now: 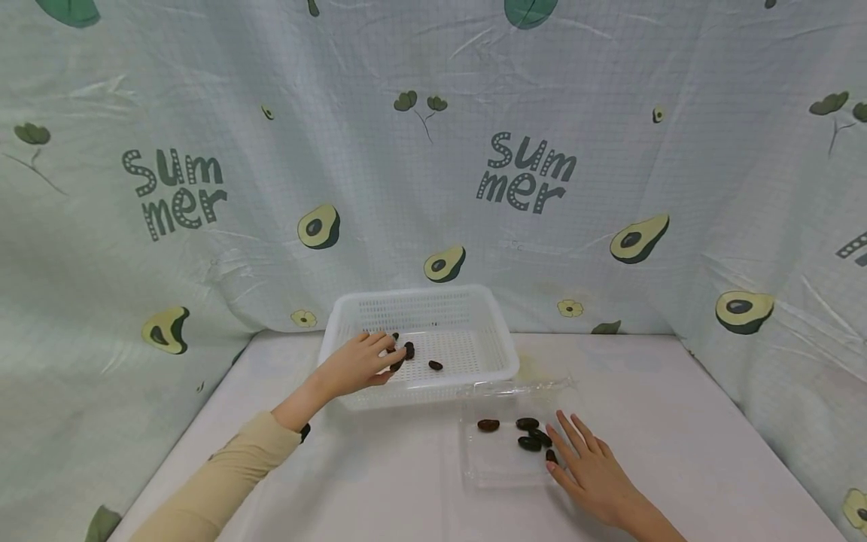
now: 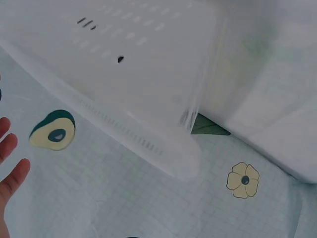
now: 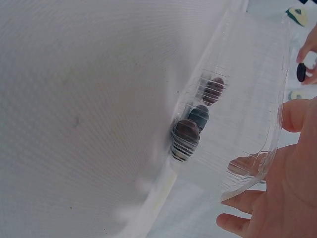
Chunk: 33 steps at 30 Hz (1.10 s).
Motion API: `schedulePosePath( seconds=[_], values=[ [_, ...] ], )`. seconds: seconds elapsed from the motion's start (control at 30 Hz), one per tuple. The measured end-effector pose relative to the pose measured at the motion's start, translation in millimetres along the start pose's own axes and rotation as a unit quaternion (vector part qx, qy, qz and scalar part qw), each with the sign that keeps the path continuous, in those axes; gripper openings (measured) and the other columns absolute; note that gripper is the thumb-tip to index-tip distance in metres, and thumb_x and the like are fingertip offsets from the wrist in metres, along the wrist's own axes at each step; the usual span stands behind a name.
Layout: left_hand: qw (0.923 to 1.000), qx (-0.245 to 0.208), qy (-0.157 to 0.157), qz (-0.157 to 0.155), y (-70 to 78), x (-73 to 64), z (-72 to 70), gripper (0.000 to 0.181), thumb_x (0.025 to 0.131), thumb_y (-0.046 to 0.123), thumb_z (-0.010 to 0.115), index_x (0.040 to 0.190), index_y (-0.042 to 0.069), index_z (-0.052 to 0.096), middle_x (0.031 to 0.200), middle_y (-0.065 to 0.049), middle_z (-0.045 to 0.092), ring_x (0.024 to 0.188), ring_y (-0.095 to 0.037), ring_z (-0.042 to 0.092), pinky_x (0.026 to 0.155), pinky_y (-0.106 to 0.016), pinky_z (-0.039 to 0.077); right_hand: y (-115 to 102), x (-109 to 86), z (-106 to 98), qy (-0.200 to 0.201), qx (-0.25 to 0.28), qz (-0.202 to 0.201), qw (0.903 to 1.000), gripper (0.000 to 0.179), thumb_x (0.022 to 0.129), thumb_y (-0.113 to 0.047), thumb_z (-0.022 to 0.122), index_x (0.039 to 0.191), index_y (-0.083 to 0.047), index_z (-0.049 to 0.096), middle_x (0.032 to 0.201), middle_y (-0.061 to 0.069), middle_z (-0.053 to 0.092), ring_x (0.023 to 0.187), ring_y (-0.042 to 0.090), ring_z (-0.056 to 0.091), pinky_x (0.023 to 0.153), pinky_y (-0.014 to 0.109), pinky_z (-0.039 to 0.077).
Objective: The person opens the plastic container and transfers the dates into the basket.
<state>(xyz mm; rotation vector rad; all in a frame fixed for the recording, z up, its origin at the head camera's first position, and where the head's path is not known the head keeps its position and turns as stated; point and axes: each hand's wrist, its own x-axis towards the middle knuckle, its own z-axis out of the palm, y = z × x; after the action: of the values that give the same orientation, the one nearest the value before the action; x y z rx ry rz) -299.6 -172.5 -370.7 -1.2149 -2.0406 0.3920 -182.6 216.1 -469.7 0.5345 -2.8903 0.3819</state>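
My left hand [image 1: 359,365] reaches over the near left part of a white perforated plastic basket [image 1: 504,354]. Thumb and fingers pinch a dark oval date [image 3: 301,72], seen best in the right wrist view. More dates, among them one near the fingers [image 1: 409,350] and one farther right [image 1: 436,365], lie on the basket floor. My right hand [image 1: 596,478] is at the right side of a clear plastic box [image 1: 497,470], its fingers extended and spread. Several dates [image 1: 530,443] lie inside, one of them [image 1: 552,456] beside the thumb and partly covered.
A white cloth covers the table [image 1: 379,482]. Behind it hangs a pale curtain [image 1: 379,173] printed with avocados and lettering, close to the basket's far rim. The box stands just in front of the basket's right corner, with its clear lid edge [image 1: 521,388] toward the basket.
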Motion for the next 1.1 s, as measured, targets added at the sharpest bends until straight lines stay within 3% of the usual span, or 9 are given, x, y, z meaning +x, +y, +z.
schedulePosePath(
  seconds=[0.07,0.23,0.43,0.77,0.93,1.1],
  values=[
    [1.0000,0.006,-0.003,-0.003,-7.8,2.6,4.7,0.027,0.076,0.029,0.066,0.097,0.017,0.053,0.086,0.000,0.051,0.074,-0.014,0.048,0.058,-0.024,0.037,0.7,0.0,0.9,0.001,0.001,0.000,1.0000,0.054,0.088,-0.041,0.047,0.135,-0.014,0.039,0.145,0.013,0.027,0.139,0.009,-0.004,0.095,0.056,0.029],
    [0.9996,0.013,-0.018,-0.015,-25.5,12.5,15.3,0.027,0.076,0.028,0.067,0.094,0.016,0.051,0.085,-0.003,0.051,0.072,-0.017,0.049,0.057,-0.026,0.037,1.3,0.1,2.0,0.001,-0.004,0.003,1.0000,0.054,0.088,-0.041,0.047,0.135,-0.014,0.040,0.145,0.013,0.027,0.138,0.021,0.012,0.095,0.056,0.030],
    [0.9986,0.017,-0.035,-0.035,-39.8,25.2,26.8,0.024,0.079,0.026,0.065,0.096,0.014,0.054,0.085,-0.004,0.052,0.075,-0.018,0.050,0.059,-0.029,0.041,0.4,0.5,2.1,-0.001,-0.004,0.004,1.0000,0.054,0.088,-0.041,0.047,0.135,-0.014,0.040,0.145,0.013,0.027,0.137,0.023,0.015,0.095,0.056,0.029],
    [0.9969,0.047,-0.024,-0.058,-50.0,36.0,50.2,0.025,0.079,0.027,0.064,0.097,0.013,0.054,0.086,-0.006,0.053,0.076,-0.020,0.051,0.059,-0.030,0.044,0.4,0.0,3.1,0.004,-0.009,0.004,0.9999,0.054,0.089,-0.041,0.047,0.135,-0.015,0.039,0.146,0.011,0.027,0.139,0.016,0.008,0.095,0.055,0.030],
    [0.9942,0.059,-0.045,-0.078,-54.3,36.9,61.0,0.025,0.079,0.027,0.063,0.097,0.013,0.052,0.088,-0.008,0.053,0.079,-0.022,0.052,0.061,-0.031,0.045,-0.1,0.6,2.5,0.000,-0.010,0.008,0.9999,0.054,0.088,-0.041,0.048,0.135,-0.015,0.040,0.145,0.012,0.027,0.135,0.026,0.019,0.095,0.055,0.030],
    [0.9907,0.053,-0.074,-0.102,-56.4,37.2,61.2,0.026,0.080,0.028,0.063,0.098,0.013,0.052,0.092,-0.009,0.055,0.084,-0.024,0.054,0.065,-0.034,0.046,-0.6,0.7,1.9,-0.003,-0.011,0.010,0.9999,0.054,0.088,-0.041,0.048,0.135,-0.015,0.039,0.145,0.013,0.027,0.134,0.029,0.021,0.095,0.055,0.030]
  ],
)
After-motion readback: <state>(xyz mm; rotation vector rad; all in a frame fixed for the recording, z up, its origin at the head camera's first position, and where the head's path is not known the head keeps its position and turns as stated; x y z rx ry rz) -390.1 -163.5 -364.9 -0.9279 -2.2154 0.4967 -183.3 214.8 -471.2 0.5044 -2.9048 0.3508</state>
